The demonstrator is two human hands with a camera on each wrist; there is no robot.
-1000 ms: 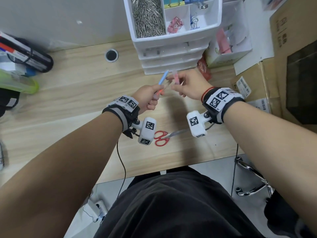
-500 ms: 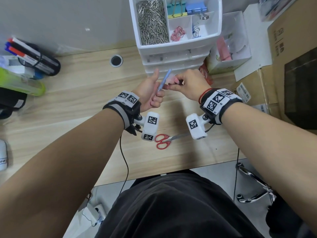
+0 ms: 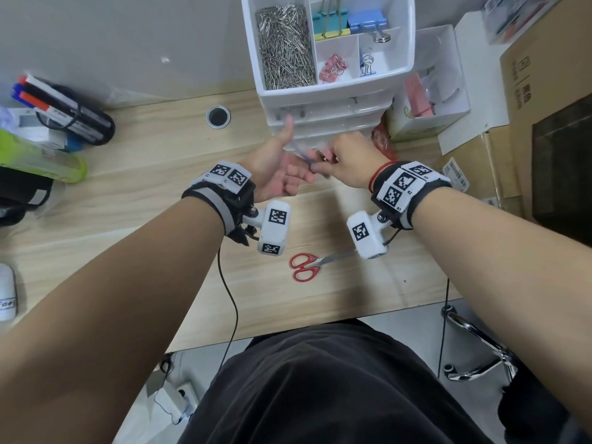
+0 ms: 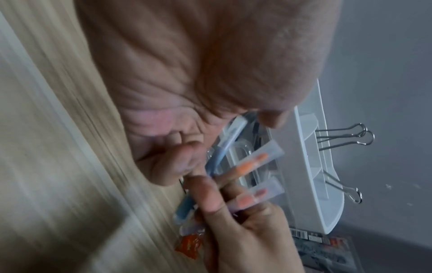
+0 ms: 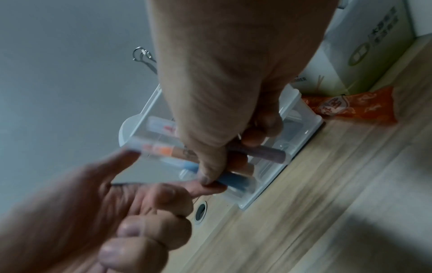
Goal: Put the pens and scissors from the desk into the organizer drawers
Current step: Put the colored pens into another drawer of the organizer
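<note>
My right hand (image 3: 339, 158) grips a bunch of pens in front of the white organizer (image 3: 333, 88): a blue pen (image 4: 217, 158), two orange-marked ones (image 4: 257, 162) and a dark red one (image 5: 268, 152). Its thumb presses the blue pen (image 5: 233, 179). My left hand (image 3: 288, 168) is beside it with the thumb stuck up, the index finger lying under the blue pen and the other fingers curled. The organizer's clear drawer fronts (image 3: 320, 123) are just behind both hands. Red-handled scissors (image 3: 304, 265) lie flat on the desk, closer to me than my hands.
A bundle of markers (image 3: 64, 107) and a green case (image 3: 41, 158) lie at the left. A cable hole (image 3: 218, 116) is left of the organizer. An orange packet (image 5: 350, 107), a white box (image 3: 429, 91) and a cardboard box (image 3: 544, 123) stand to the right.
The left hand brought the blue pen to the right hand and lifted its thumb off it. The right hand now pinches it with its other pens. The scissors have not moved.
</note>
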